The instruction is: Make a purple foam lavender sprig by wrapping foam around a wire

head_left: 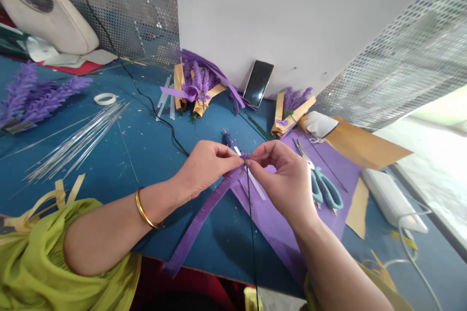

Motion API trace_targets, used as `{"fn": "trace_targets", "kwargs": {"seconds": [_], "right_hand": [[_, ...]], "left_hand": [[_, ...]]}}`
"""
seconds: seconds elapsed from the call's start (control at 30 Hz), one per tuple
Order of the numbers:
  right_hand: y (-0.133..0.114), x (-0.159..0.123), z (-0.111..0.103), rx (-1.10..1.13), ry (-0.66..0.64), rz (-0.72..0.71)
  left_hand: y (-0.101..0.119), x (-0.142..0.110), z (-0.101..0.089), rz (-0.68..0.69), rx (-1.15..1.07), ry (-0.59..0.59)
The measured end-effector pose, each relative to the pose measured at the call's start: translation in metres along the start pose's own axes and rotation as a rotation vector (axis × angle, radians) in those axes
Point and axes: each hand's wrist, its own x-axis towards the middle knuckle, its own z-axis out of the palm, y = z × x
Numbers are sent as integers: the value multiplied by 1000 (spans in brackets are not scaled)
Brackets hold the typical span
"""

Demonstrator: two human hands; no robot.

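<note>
Over the blue table, my left hand (213, 163) and my right hand (282, 175) meet with fingertips pinched. Between them is a purple paper strip (207, 214), gathered at its upper end and hanging down to the left past the table edge. A thin dark stem (251, 218) drops from the pinch point towards me. Just beyond the fingers lies a glue gun (226, 138), its body mostly hidden by my hands. Under my right hand is a purple paper sheet (277, 228), with blue-handled scissors (324, 187) on it.
Wire stems (78, 141), a tape roll (105, 99) and purple flowers (32, 95) lie left. Small wrapped bouquets (199, 90) and a phone (258, 83) stand by the white panel. A white power bank (394, 199) with a cable sits right. A black cord (146, 95) crosses the table.
</note>
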Motion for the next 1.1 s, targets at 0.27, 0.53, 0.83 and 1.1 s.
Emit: {"fn": "trace_targets", "kwargs": {"seconds": [0.27, 0.53, 0.83, 1.1], "right_hand": [[0, -12, 6, -370, 106, -307], [2, -8, 3, -125, 20, -130], [16, 11, 4, 723, -243, 402], [17, 10, 2, 684, -281, 353]], "left_hand": [[3, 2, -3, -17, -64, -17], [2, 4, -4, -69, -54, -11], [4, -1, -4, 100, 121, -37], [0, 3, -4, -17, -76, -59]]}}
